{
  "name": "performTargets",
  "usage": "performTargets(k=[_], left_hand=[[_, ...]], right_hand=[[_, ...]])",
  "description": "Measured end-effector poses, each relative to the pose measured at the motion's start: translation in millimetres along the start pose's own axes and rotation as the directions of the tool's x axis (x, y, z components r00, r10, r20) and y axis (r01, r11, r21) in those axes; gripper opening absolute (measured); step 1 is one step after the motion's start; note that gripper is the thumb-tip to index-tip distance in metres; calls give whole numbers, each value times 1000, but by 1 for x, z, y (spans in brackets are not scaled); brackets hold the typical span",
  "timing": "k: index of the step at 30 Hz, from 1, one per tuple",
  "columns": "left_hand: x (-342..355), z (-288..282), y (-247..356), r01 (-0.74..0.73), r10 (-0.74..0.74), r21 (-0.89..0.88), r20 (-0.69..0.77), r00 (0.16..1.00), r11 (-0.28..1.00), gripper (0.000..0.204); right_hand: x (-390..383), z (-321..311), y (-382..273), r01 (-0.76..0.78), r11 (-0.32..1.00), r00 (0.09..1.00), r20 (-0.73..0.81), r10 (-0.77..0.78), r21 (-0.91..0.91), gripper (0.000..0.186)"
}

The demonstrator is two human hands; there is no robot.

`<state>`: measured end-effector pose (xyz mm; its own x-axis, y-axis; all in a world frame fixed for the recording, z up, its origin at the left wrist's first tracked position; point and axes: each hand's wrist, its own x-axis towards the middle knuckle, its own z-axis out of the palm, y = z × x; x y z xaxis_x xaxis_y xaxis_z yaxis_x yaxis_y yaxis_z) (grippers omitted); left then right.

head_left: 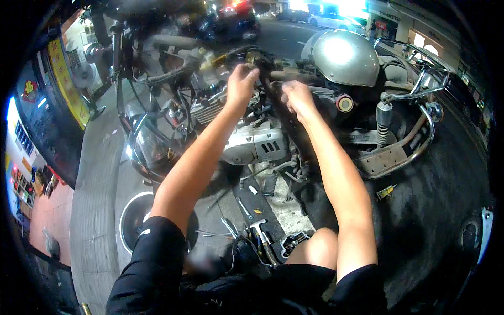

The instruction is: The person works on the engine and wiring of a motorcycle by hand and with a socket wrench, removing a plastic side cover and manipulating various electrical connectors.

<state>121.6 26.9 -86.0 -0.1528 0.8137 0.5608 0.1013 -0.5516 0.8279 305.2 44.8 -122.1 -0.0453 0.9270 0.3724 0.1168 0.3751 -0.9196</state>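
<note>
Motorcycle (256, 146), left hand (243, 80), right hand (298, 98) near its top edge, room between, each grip unclear

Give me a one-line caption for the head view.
Left hand and right hand at a motorcycle, tools lying below.

Shows two bare hands (243, 80) (299, 98) at upper centre, one engine (257, 146) at centre, one silver helmet (346, 58) at upper right, one hammer (260, 229) lower centre, one yellow tube (386, 192) lower right, one basin (122, 220) lower left.
</note>
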Motion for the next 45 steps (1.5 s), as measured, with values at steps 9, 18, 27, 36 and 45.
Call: performTargets(k=[9,18,27,36,45], left_hand=[[-51,3,-44,1,-1,-145,3,1000,989,31],[-89,37,-114,447,-365,-398,266,892,801,47],[-70,43,-103,363,-283,-297,279,918,883,46],[-53,35,-104,288,-252,-93,285,925,953,49],[-62,46,-111,312,-265,-237,207,942,920,53]], right_hand=[[8,2,0,31,978,999,0,-32,-208,18],[3,-19,-31,-306,952,923,253,291,21,12],[-6,-25,-32,-102,947,953,244,181,-304,16],[-8,-7,-17,-118,991,990,76,122,-64,37],[-1,-4,-19,-204,968,978,65,196,149,10]])
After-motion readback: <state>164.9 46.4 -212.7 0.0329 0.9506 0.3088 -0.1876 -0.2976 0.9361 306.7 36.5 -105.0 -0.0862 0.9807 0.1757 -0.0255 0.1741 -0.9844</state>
